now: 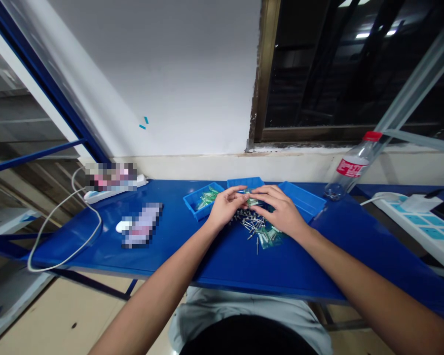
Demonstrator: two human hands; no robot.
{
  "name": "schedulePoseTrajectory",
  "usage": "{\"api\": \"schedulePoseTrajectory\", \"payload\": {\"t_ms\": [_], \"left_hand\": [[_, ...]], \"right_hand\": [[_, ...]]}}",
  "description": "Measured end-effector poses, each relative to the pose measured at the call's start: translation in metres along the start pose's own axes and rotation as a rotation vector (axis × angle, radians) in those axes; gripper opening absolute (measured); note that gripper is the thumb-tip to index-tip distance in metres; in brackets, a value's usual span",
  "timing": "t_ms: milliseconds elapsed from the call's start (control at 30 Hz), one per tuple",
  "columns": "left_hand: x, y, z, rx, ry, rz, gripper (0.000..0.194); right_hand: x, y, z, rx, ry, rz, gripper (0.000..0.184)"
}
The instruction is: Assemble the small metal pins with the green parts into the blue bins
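My left hand and my right hand meet over the middle of the blue table. Between their fingertips is a small clear plastic bag, pinched from both sides; the fingers partly cover it, and I cannot make out its contents. Below the hands lies a loose pile of silver pop rivets, with one rivet apart towards me. Several small greenish clear bags lie beside the pile, partly under my right hand.
Three blue trays stand behind my hands: the left tray holds greenish bags, beside a middle tray and a right tray. A red-capped bottle leans at right, near a power strip. A blurred-out flat object and cable lie left.
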State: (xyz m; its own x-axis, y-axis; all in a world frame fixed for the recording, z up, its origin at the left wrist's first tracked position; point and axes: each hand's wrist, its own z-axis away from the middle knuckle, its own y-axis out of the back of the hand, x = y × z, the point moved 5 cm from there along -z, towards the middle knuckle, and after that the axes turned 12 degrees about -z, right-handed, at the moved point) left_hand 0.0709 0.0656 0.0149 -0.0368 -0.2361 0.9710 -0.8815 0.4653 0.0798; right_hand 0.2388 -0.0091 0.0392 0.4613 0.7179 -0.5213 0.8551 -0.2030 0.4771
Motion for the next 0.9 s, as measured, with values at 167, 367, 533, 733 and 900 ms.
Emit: {"api": "schedulePoseTrajectory", "payload": {"t_ms": [167,367,533,733,900], "left_hand": [[-0.004,-0.001,0.000,-0.020,0.049,0.002,0.051],[0.001,-0.002,0.002,0.028,-0.110,-0.130,0.053],[0.005,-0.009,0.007,-0.015,-0.170,-0.259,0.043],[-0.002,-0.002,0.004,0.043,-0.131,-0.298,0.058],[-0.006,0.001,0.000,0.043,-0.086,-0.309,0.042]], "right_hand": [[0.010,0.000,0.003,0.106,-0.125,-0.075,0.019],[0.034,-0.004,0.008,0.306,-0.437,-0.517,0.035],[0.040,-0.007,0.008,0.321,-0.446,-0.623,0.031],[0.023,-0.007,0.001,0.175,-0.384,-0.577,0.024],[0.033,-0.003,0.006,0.289,-0.456,-0.487,0.027]]}}
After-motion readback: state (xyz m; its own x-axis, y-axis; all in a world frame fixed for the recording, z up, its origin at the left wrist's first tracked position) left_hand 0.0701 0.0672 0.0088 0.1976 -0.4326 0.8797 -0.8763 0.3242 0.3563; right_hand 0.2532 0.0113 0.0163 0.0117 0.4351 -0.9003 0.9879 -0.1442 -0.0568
